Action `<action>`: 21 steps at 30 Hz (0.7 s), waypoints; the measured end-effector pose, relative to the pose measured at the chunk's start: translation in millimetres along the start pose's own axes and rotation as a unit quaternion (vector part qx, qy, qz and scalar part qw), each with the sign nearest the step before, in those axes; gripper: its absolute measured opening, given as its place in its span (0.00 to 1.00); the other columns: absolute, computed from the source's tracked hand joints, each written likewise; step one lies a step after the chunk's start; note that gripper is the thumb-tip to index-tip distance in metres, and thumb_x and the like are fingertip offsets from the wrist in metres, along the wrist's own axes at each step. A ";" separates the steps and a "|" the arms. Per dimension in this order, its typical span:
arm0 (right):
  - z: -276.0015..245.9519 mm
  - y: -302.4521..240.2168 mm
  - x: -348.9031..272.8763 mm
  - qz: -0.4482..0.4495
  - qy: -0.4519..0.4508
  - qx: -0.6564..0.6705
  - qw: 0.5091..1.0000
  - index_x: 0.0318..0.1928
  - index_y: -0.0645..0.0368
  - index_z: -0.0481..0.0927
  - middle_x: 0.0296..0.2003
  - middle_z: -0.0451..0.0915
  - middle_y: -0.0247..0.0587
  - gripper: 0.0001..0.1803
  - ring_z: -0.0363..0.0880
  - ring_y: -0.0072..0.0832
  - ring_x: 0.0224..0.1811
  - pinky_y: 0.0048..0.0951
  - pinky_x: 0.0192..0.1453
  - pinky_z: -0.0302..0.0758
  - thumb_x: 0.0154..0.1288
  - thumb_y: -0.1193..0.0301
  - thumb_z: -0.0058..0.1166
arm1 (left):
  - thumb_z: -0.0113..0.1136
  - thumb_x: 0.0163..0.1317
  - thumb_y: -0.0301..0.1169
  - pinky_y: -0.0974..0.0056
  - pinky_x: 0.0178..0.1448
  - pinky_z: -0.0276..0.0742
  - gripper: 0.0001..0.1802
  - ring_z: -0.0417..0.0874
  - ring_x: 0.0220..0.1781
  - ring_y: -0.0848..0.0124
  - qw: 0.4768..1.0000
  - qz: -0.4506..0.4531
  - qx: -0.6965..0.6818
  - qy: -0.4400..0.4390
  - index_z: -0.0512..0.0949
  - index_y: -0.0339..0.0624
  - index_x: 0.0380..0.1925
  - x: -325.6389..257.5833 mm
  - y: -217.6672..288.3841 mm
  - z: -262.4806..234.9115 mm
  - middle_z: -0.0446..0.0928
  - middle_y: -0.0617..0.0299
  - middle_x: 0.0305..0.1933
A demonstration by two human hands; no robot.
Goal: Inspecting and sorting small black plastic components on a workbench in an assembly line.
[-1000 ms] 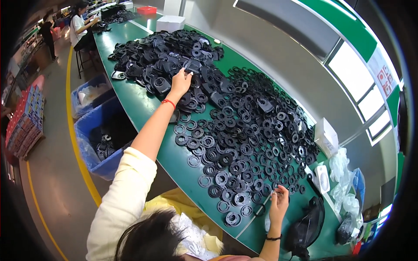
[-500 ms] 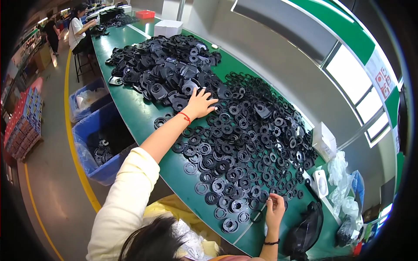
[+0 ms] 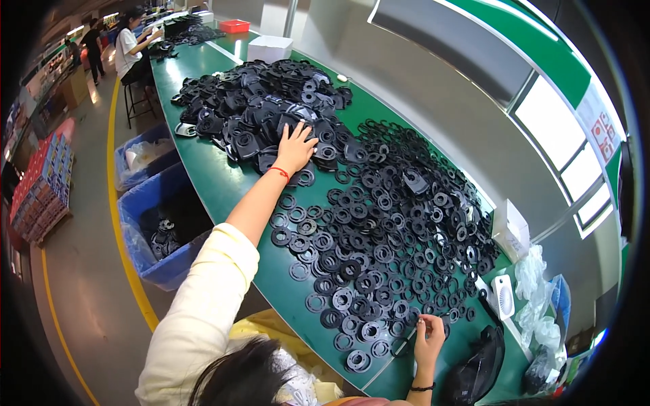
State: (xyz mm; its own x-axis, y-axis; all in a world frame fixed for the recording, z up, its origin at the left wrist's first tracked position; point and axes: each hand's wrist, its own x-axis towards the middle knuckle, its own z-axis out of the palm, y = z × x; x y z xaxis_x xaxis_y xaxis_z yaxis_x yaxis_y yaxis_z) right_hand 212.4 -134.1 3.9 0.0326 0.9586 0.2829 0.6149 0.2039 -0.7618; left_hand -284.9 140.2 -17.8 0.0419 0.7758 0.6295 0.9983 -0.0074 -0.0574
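My left hand (image 3: 296, 150), fingers spread, rests on the near right side of a heaped pile of black plastic parts (image 3: 247, 111), many of them flat with round openings. To the right of it spreads a wide scatter of black rings (image 3: 369, 220), overlapping and thinning out toward the table's near edge. My right hand (image 3: 429, 338) is low over the table at the near edge of the rings, thumb and fingers pinched together. A thin pale line runs by its fingertips; what they hold is too small to make out.
Below the left edge of the green table (image 3: 210, 177) stand blue bins (image 3: 166, 271). A black bag (image 3: 477, 369), a white slatted device (image 3: 503, 296), plastic bags (image 3: 531, 277) and a white box (image 3: 511, 230) lie at right. Another person (image 3: 128, 51) sits at the far end.
My left hand has moved left and away from the rings, further onto the pile of parts. Green table shows where its wrist was. My right hand stays pinched in nearly the same place.
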 end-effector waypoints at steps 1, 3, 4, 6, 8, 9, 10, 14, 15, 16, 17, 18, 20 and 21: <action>-0.6 -1.0 -1.0 0.002 0.001 -0.003 1.000 0.36 0.64 0.78 0.32 0.74 0.38 0.04 0.74 0.24 0.32 0.22 0.35 0.70 0.60 0.79 0.52 | 0.55 0.60 0.42 0.37 0.69 0.48 0.17 0.55 0.72 0.57 1.000 -0.002 0.002 -0.010 0.76 0.59 0.50 1.3 0.8 -1.3 0.66 0.60 0.64; -2.2 1.0 -4.6 0.002 -0.002 -0.008 1.000 0.37 0.64 0.77 0.32 0.73 0.36 0.04 0.73 0.21 0.31 0.20 0.35 0.70 0.61 0.79 0.51 | 0.56 0.59 0.41 0.36 0.68 0.51 0.18 0.58 0.70 0.57 1.000 0.007 -0.009 -0.009 0.76 0.56 0.50 1.6 7.4 -4.1 0.65 0.60 0.64; -1.7 2.6 -6.1 -0.002 -0.001 -0.002 1.000 0.37 0.65 0.76 0.31 0.72 0.33 0.04 0.72 0.18 0.31 0.18 0.36 0.69 0.63 0.78 0.50 | 0.56 0.58 0.40 0.37 0.68 0.51 0.18 0.60 0.69 0.58 0.999 0.017 -0.032 0.000 0.76 0.54 0.50 0.8 9.9 -5.2 0.66 0.61 0.64; -3.6 0.5 -8.5 0.006 -0.004 -0.016 1.000 0.37 0.65 0.76 0.31 0.72 0.33 0.04 0.71 0.17 0.31 0.18 0.35 0.67 0.63 0.78 0.49 | 0.56 0.59 0.39 0.38 0.68 0.52 0.18 0.61 0.68 0.60 0.998 0.041 -0.051 0.022 0.76 0.52 0.50 -4.4 13.2 -13.0 0.67 0.62 0.63; -1.6 0.5 -6.9 0.009 -0.007 -0.010 1.000 0.37 0.65 0.77 0.31 0.72 0.33 0.05 0.70 0.17 0.30 0.17 0.34 0.66 0.62 0.79 0.49 | 0.55 0.60 0.40 0.41 0.69 0.52 0.18 0.61 0.68 0.60 0.995 0.061 -0.065 0.047 0.75 0.53 0.51 -10.4 9.0 -20.0 0.67 0.62 0.62; -1.3 0.9 -5.9 0.009 -0.012 -0.010 1.000 0.37 0.65 0.77 0.31 0.72 0.33 0.05 0.70 0.17 0.30 0.17 0.34 0.66 0.62 0.79 0.49 | 0.55 0.60 0.40 0.42 0.69 0.52 0.18 0.62 0.68 0.60 0.993 0.073 -0.072 0.058 0.75 0.53 0.51 -12.2 7.6 -27.1 0.67 0.62 0.62; -0.9 1.0 -5.1 0.010 -0.014 -0.016 1.000 0.37 0.65 0.77 0.30 0.72 0.33 0.05 0.69 0.17 0.29 0.17 0.34 0.66 0.62 0.79 0.48 | 0.55 0.61 0.40 0.43 0.70 0.52 0.19 0.61 0.69 0.59 0.992 0.083 -0.080 0.059 0.73 0.54 0.53 -16.4 4.5 -35.1 0.66 0.62 0.63; 0.5 -1.2 -2.8 0.010 -0.022 -0.026 0.999 0.37 0.65 0.76 0.31 0.71 0.33 0.05 0.68 0.17 0.29 0.18 0.34 0.66 0.62 0.80 0.48 | 0.53 0.62 0.42 0.41 0.71 0.48 0.23 0.57 0.71 0.55 0.988 0.097 -0.116 0.013 0.70 0.56 0.57 -39.6 -6.1 -71.4 0.62 0.61 0.67; 1.3 0.3 -2.1 0.011 -0.024 -0.025 0.999 0.37 0.65 0.76 0.31 0.71 0.33 0.05 0.68 0.17 0.29 0.18 0.34 0.66 0.62 0.80 0.48 | 0.53 0.62 0.44 0.40 0.70 0.47 0.23 0.55 0.71 0.54 0.987 0.100 -0.125 0.001 0.70 0.55 0.57 -48.2 -7.3 -80.2 0.61 0.61 0.67; 1.9 2.2 -2.6 0.009 -0.019 -0.017 1.000 0.37 0.65 0.76 0.31 0.71 0.33 0.05 0.68 0.17 0.30 0.18 0.34 0.65 0.62 0.80 0.47 | 0.50 0.64 0.46 0.38 0.71 0.42 0.25 0.51 0.74 0.52 0.985 0.095 -0.131 -0.055 0.66 0.60 0.61 -56.2 -8.0 -89.1 0.57 0.61 0.70; 2.3 3.7 -2.6 0.008 -0.013 -0.009 1.000 0.37 0.66 0.76 0.31 0.71 0.33 0.05 0.68 0.17 0.30 0.17 0.35 0.65 0.62 0.81 0.47 | 0.49 0.64 0.47 0.37 0.71 0.41 0.26 0.49 0.74 0.52 0.984 0.099 -0.133 -0.073 0.65 0.61 0.62 -65.7 -6.6 -95.6 0.55 0.61 0.71; 3.0 3.5 -1.8 0.008 -0.017 -0.006 1.000 0.37 0.66 0.76 0.31 0.71 0.33 0.05 0.68 0.17 0.30 0.17 0.35 0.65 0.62 0.81 0.47 | 0.49 0.65 0.48 0.36 0.71 0.39 0.26 0.47 0.75 0.51 0.982 0.100 -0.131 -0.091 0.64 0.62 0.63 -76.9 -6.4 -104.5 0.54 0.61 0.72; 2.8 1.8 -1.9 0.006 -0.019 -0.019 1.000 0.37 0.66 0.75 0.32 0.70 0.34 0.05 0.68 0.17 0.30 0.17 0.35 0.65 0.62 0.81 0.47 | 0.47 0.65 0.49 0.35 0.72 0.36 0.27 0.43 0.76 0.51 0.978 0.092 -0.131 -0.137 0.62 0.64 0.65 -92.1 -4.9 -113.8 0.50 0.61 0.74; 2.5 2.1 -1.1 0.005 -0.019 -0.023 1.000 0.37 0.66 0.75 0.31 0.70 0.33 0.04 0.67 0.17 0.30 0.18 0.35 0.65 0.62 0.81 0.47 | 0.47 0.65 0.49 0.36 0.72 0.35 0.27 0.43 0.76 0.50 0.977 0.087 -0.128 -0.148 0.62 0.65 0.65 -98.1 -4.7 -116.3 0.49 0.61 0.74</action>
State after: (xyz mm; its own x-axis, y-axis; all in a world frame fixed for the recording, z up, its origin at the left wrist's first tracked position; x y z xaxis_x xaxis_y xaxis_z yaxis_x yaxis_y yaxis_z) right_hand 211.7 -134.2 0.6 0.0087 0.9677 0.2521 0.6506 0.1860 -0.7363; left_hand -289.1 -9.3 10.8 0.2364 0.8971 0.3734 0.9559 -0.2836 0.0762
